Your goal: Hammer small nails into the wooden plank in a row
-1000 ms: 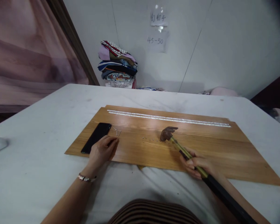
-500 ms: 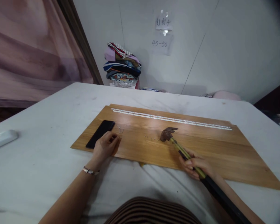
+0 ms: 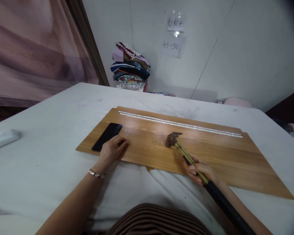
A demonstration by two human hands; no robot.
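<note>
My right hand [image 3: 198, 169] grips a claw hammer [image 3: 188, 158] by its yellow and black handle. The rusty head hovers at or just over the wooden board [image 3: 215, 156]; I cannot tell if it touches. Left of the head, a short row of nail heads [image 3: 158, 142] shows in the board. My left hand [image 3: 112, 149] is at the board's near left part, thumb and fingers drawn together; what they hold, if anything, is too small to make out. Just beyond its fingertips lie a few loose nails [image 3: 127, 133]. A black phone [image 3: 104, 137] lies beside that hand.
Two white measuring strips [image 3: 181, 124] run along the board's far side. The board rests on a white-covered surface [image 3: 51, 137]. A white object [image 3: 3, 138] is at the far left. Folded clothes [image 3: 131, 67] are stacked by the wall, and a pink curtain [image 3: 34, 49] hangs left.
My left hand has moved slightly toward the loose nails. The hammer and my right hand have shifted a little to the left. The whole view has tilted slightly.
</note>
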